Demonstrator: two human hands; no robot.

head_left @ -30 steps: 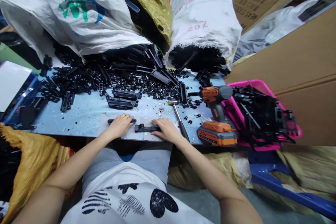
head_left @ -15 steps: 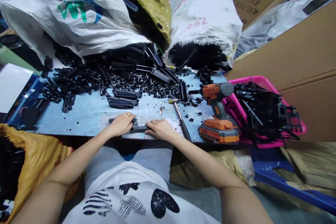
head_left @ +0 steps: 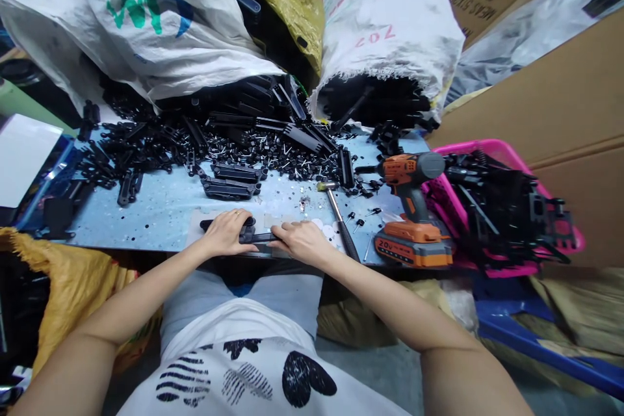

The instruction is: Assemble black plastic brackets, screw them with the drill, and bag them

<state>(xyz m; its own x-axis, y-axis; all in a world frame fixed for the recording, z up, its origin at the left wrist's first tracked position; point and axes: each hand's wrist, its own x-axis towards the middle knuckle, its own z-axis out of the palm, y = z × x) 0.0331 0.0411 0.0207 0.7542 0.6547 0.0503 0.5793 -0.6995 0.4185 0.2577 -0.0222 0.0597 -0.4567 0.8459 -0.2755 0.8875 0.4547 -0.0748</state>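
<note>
Both my hands are at the front edge of the blue workbench, on a black plastic arm-like part. My left hand is closed over the part's left end, and a dark end pokes out beyond my fingers. My right hand grips the other end between thumb and fingers. Just behind my hands, several finished-looking black arm pieces lie side by side. A hammer with a black handle rests right of my right hand, its head pointing away from me.
An orange cordless drill stands on its battery at right, beside a pink basket of black parts. Piles of small black pieces and pins cover the rear of the bench. Behind them slump white sacks holding black parts.
The part between my hands has turned a little, showing a darker side. My hands stay in nearly the same place, and the view has shifted slightly.
</note>
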